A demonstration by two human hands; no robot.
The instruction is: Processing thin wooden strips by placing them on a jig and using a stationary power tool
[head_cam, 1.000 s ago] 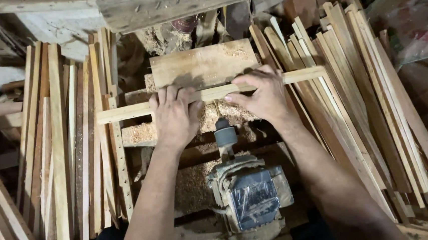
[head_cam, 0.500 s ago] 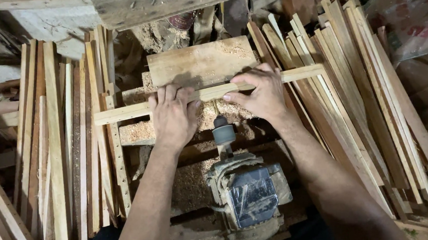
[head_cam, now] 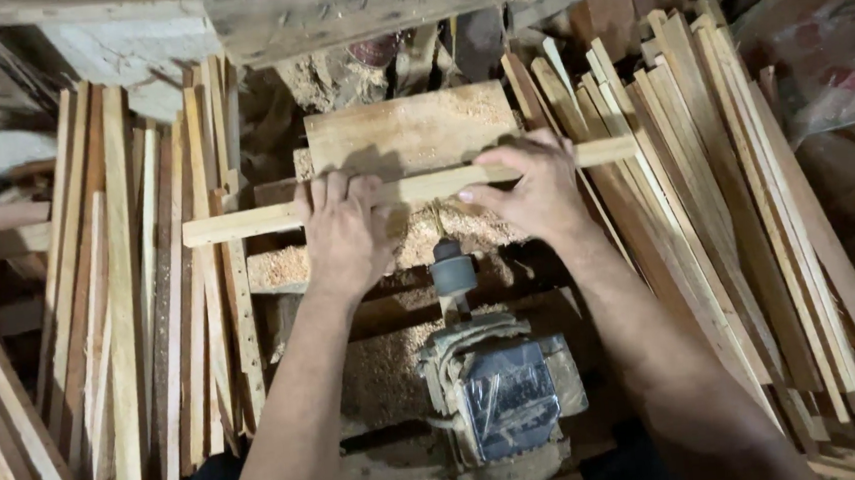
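A long pale wooden strip (head_cam: 246, 222) lies crosswise over a sawdust-covered wooden block (head_cam: 410, 131). My left hand (head_cam: 345, 231) presses down on the strip left of the middle, fingers curled over it. My right hand (head_cam: 532, 188) grips the same strip to the right, thumb under it. Just below the strip, between my hands, a drill chuck (head_cam: 453, 270) on a dusty motor (head_cam: 504, 400) points its bit up at the strip's near edge.
Stacks of thin wooden strips lean on the left (head_cam: 120, 292) and on the right (head_cam: 706, 200). A rough plank (head_cam: 381, 8) runs across the top. Sawdust (head_cam: 382, 373) covers the frame around the motor. A crumpled bag (head_cam: 826, 52) sits at upper right.
Both hands and the strip have stayed over the drill bit, shifting only slightly. The strip's right end has slid a little leftward.
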